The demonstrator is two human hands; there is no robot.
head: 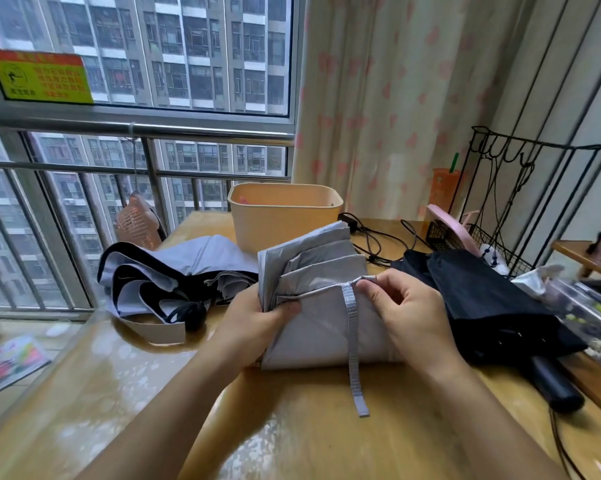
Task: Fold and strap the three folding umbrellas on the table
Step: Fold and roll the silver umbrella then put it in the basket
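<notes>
**Gathering the silver umbrella's pleats, strap hanging free**

I have the silver-grey folding umbrella (320, 327) at the centre of the frame, resting on the wooden counter (292, 427) between both hands. My left hand (257, 327) grips the left end of the stacked pleats, fingers curled round them. My right hand (406, 317) pinches the canopy hem just beside the root of the strap (354, 341).

The pleat edges run across the frame and stack away from me. The strap lies at right angles to them, trailing towards the bottom of the frame with its free end on the counter. The shaft is hidden. My right hand is nearer the strap, so I judge it should take the wrap.

A lilac-and-black umbrella (174, 282) lies loose at centre left, and a black umbrella (493, 306) lies at centre right, both unstrapped.

The yellow warning sticker (42, 77) at upper left carries red characters too blurred to read.
</notes>
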